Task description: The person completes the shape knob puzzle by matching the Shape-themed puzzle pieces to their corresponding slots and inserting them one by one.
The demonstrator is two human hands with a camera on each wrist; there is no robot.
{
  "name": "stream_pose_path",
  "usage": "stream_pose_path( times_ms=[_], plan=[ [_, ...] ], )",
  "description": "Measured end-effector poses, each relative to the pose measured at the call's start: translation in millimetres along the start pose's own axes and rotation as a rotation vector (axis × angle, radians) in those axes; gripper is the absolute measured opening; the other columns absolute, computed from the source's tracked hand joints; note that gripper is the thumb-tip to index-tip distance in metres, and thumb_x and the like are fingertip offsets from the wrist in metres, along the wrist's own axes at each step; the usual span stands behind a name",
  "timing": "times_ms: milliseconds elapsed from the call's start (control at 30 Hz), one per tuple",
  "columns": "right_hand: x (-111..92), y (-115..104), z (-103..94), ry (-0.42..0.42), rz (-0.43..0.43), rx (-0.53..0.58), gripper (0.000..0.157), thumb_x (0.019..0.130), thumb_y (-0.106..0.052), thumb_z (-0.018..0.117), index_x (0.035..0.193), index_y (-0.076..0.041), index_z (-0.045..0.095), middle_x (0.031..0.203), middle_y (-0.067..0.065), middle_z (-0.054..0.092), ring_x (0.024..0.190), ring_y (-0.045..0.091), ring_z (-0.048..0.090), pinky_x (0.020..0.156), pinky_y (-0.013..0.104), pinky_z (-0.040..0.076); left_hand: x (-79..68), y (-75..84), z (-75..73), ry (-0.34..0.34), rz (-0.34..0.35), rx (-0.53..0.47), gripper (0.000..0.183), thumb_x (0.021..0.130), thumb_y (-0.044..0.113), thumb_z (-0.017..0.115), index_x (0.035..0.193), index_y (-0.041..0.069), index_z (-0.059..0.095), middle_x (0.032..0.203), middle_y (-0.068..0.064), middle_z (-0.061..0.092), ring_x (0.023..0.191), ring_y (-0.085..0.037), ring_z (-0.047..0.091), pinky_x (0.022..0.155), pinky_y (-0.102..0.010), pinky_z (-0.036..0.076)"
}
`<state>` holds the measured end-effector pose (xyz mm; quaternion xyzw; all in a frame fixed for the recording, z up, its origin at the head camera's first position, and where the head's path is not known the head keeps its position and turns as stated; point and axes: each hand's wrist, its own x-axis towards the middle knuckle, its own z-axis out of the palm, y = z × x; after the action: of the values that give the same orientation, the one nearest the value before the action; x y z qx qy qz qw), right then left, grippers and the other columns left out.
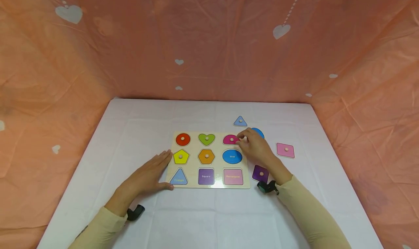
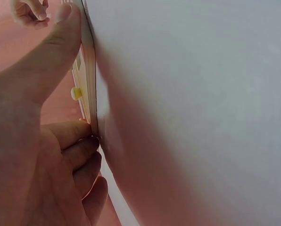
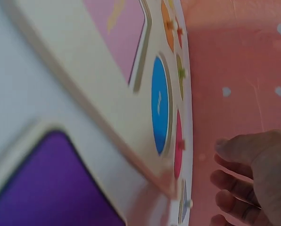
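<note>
A pale wooden shape board lies in front of me. My left hand rests at its left side, fingertips touching the edge and thumb by the lower left corner. Over the upper right corner hovers my right hand, fingers loosely bent beside the magenta semicircle piece. In the right wrist view its thumb and fingers stand apart from the semicircle's knob, with nothing between them. Knobbed red circle, green heart, yellow pentagon and orange hexagon pieces sit in the board.
Printed oval, triangle, square and rectangle spaces show no knobs. Loose on the white table lie a blue triangle, a partly hidden blue piece, a pink rectangle and a purple square.
</note>
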<state>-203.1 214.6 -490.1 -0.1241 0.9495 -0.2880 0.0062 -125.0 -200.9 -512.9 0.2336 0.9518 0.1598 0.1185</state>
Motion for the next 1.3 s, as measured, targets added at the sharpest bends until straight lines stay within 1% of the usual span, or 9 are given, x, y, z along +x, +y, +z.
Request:
stream_pose_path(
  times_ms=[200, 267, 400, 633, 733, 867, 1067, 1300],
  plan=[
    [3.7, 15.2, -9.7, 0.039, -0.007, -0.017, 0.021, 0.102, -0.021, 0.073, 0.119, -0.009, 0.075, 0.117, 0.009, 0.068, 0.102, 0.029, 0.062, 0.090, 0.049, 0.060, -0.5, 1.3, -1.1, 0.005, 0.003, 0.002, 0.122, 0.079, 0.048, 0.094, 0.168, -0.002, 0.028, 0.176, -0.018, 0.027, 0.163, -0.037, 0.026, 0.132, -0.054, 0.025],
    [4.2, 19.6, -13.0, 0.049, -0.006, -0.024, 0.021, 0.101, -0.020, 0.074, 0.118, -0.007, 0.075, 0.117, 0.011, 0.069, 0.105, 0.031, 0.063, 0.093, 0.051, 0.061, -0.6, 2.3, -1.8, 0.006, 0.003, 0.000, 0.121, 0.079, 0.048, 0.094, 0.168, -0.002, 0.028, 0.176, -0.018, 0.027, 0.163, -0.037, 0.026, 0.132, -0.054, 0.025],
    [6.5, 29.3, -17.9, 0.065, 0.000, -0.033, 0.023, 0.101, -0.018, 0.076, 0.118, -0.003, 0.075, 0.117, 0.014, 0.069, 0.106, 0.033, 0.064, 0.095, 0.053, 0.060, -1.2, 3.8, -3.2, 0.008, 0.006, -0.003, 0.120, 0.080, 0.048, 0.094, 0.168, -0.002, 0.029, 0.175, -0.019, 0.028, 0.162, -0.038, 0.027, 0.132, -0.055, 0.026],
    [11.4, 45.5, -22.2, 0.080, 0.021, -0.043, 0.023, 0.099, -0.016, 0.077, 0.116, -0.001, 0.075, 0.106, 0.014, 0.067, 0.095, 0.031, 0.061, 0.083, 0.044, 0.056, -1.2, 2.4, -2.5, 0.004, 0.004, 0.000, 0.121, 0.080, 0.050, 0.093, 0.168, 0.000, 0.028, 0.176, -0.017, 0.027, 0.163, -0.037, 0.026, 0.132, -0.054, 0.026],
    [12.8, 50.2, -23.7, 0.076, 0.042, -0.045, 0.023, 0.100, -0.016, 0.077, 0.117, -0.001, 0.074, 0.105, 0.013, 0.067, 0.094, 0.030, 0.061, 0.081, 0.043, 0.055, -1.5, 1.6, -2.1, 0.004, 0.009, 0.010, 0.121, 0.080, 0.050, 0.093, 0.168, -0.001, 0.028, 0.176, -0.017, 0.027, 0.162, -0.037, 0.026, 0.132, -0.054, 0.025],
    [14.2, 54.0, -26.1, 0.068, 0.070, -0.036, 0.025, 0.100, -0.016, 0.076, 0.119, -0.001, 0.074, 0.110, 0.015, 0.067, 0.097, 0.032, 0.062, 0.085, 0.047, 0.057, -2.0, 0.5, -1.7, 0.003, 0.013, 0.020, 0.121, 0.080, 0.049, 0.093, 0.168, -0.002, 0.027, 0.176, -0.017, 0.026, 0.163, -0.036, 0.026, 0.132, -0.053, 0.025],
    [15.3, 59.9, -29.1, 0.080, 0.076, -0.045, 0.026, 0.101, -0.017, 0.075, 0.119, 0.001, 0.072, 0.113, 0.018, 0.067, 0.102, 0.037, 0.064, 0.091, 0.056, 0.058, -1.8, -0.2, -1.3, 0.006, 0.012, 0.015, 0.121, 0.080, 0.050, 0.093, 0.168, -0.001, 0.028, 0.176, -0.017, 0.027, 0.162, -0.036, 0.026, 0.132, -0.054, 0.025],
    [17.5, 65.8, -29.1, 0.079, 0.114, -0.058, 0.029, 0.101, -0.019, 0.076, 0.121, 0.001, 0.072, 0.112, 0.018, 0.067, 0.105, 0.038, 0.064, 0.097, 0.058, 0.057, -1.8, -0.1, -1.1, 0.003, 0.007, 0.015, 0.121, 0.079, 0.050, 0.093, 0.168, -0.001, 0.028, 0.177, -0.016, 0.026, 0.163, -0.036, 0.026, 0.132, -0.053, 0.025]
  ],
)
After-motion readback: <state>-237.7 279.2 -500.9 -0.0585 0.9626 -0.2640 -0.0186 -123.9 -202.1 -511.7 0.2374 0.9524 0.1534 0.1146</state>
